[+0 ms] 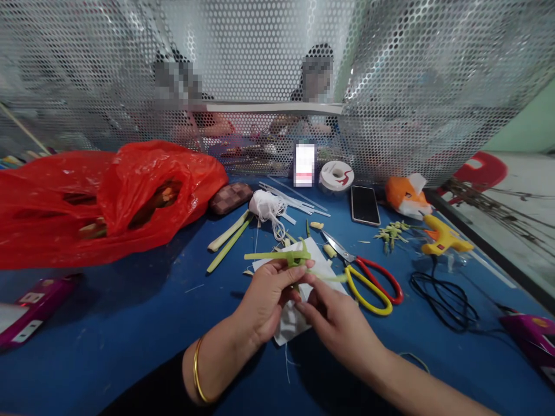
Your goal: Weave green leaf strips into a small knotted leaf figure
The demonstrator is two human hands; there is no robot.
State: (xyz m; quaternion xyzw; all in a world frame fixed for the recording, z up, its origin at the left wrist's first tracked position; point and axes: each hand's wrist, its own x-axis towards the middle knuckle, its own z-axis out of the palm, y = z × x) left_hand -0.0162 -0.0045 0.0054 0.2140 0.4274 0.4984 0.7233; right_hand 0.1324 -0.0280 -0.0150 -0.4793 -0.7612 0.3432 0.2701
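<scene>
My left hand [262,297] is closed, pinching a folded green leaf strip [297,256] between thumb and fingers. One flat end of the strip sticks out to the left; a paler end runs right. Close against it, my right hand [336,318] has its fingers pinched together at the lower right side of the fold. Its fingertips partly hide what they grip, which appears to be the same strip. Beneath both hands lies a white paper sheet [288,328]. Scissors [353,258] with one red and one yellow handle rest just right, blades partly apart.
A red plastic bag [173,167] fills the left. Behind my hands are pale green stalks [232,245], a white string bundle [265,203], a ribbon roll [327,180] and a phone [365,205]. A yellow glue gun [444,237] with black cord lies right. Perforated metal panels [260,46] stand behind.
</scene>
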